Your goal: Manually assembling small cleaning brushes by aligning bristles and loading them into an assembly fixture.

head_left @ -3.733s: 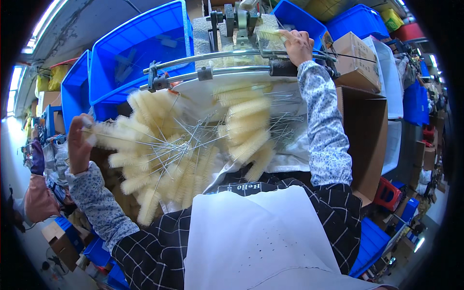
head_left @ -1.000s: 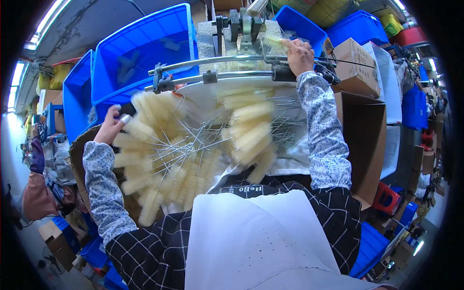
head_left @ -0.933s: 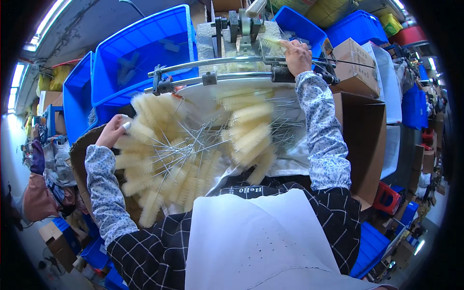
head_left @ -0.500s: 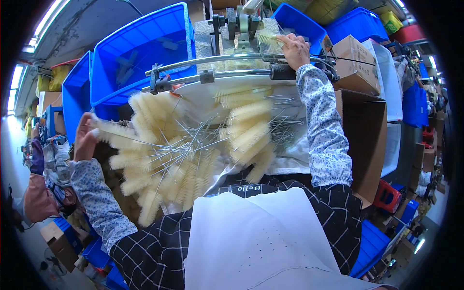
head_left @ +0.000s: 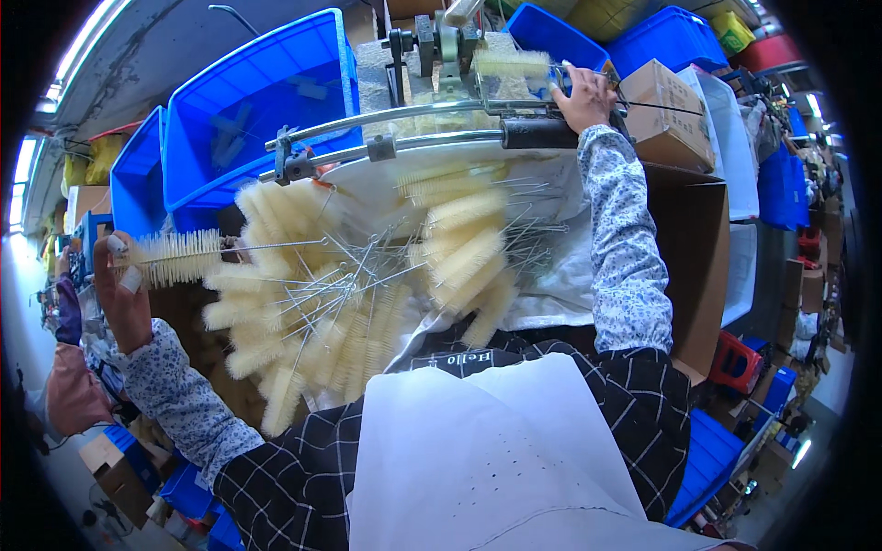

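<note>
At the far left, my left hand (head_left: 127, 296) is closed on the bristle end of a cream bottle brush (head_left: 179, 257). White wraps show on its fingers. The brush lies sideways, with its twisted wire pointing right over a pile of similar bottle brushes (head_left: 266, 312). Another bottle brush (head_left: 512, 62) lies level on the metal machine (head_left: 447, 55) at the top middle. My right hand (head_left: 586, 99) is beside its right end, over the machine's metal fittings, with thumb and forefinger apart. Whether the fingertips touch its wire is unclear.
Two steel rods (head_left: 395, 147) with a black cylinder cross in front of the machine. A second stack of brushes (head_left: 464, 243) lies on white cloth before me. A blue bin (head_left: 262, 101) stands left, cardboard boxes (head_left: 684, 266) right. Another person's sleeve (head_left: 78, 390) shows at far left.
My left hand has drawn its bottle brush leftward, away from the pile. My right hand has moved right along the machine, away from the bristles, and the brush there now lies level.
</note>
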The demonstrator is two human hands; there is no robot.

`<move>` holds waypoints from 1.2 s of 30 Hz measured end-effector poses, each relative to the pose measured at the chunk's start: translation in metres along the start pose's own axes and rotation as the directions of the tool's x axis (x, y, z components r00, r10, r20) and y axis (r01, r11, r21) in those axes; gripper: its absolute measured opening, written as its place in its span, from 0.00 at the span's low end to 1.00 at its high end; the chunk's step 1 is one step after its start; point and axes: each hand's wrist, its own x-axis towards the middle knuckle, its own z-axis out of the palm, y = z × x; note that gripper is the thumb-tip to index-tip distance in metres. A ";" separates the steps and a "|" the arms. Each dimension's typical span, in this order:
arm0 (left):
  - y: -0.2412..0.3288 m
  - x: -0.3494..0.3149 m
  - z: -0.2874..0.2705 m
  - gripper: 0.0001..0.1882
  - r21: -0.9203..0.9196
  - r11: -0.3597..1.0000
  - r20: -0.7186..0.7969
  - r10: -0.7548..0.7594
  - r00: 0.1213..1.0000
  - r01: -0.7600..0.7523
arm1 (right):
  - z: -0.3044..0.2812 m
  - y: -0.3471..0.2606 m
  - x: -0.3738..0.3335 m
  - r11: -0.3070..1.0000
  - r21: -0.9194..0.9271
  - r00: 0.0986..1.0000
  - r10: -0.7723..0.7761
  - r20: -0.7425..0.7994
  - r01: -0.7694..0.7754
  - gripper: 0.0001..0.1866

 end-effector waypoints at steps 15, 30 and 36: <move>0.021 0.004 0.031 0.22 -0.066 0.994 0.107 0.096 0.990 -0.089 | 0.008 -0.113 -0.009 0.951 0.308 1.000 -0.012 0.014 0.007 0.19; 0.018 0.005 0.033 0.25 -0.168 0.983 0.222 0.106 0.969 -0.069 | 0.000 -0.067 0.000 0.954 0.298 0.998 0.013 0.055 -0.029 0.18; -0.008 0.009 0.010 0.27 -0.232 0.972 0.193 0.081 0.978 -0.035 | 0.012 0.005 0.013 0.903 0.427 0.998 -0.065 0.024 0.048 0.17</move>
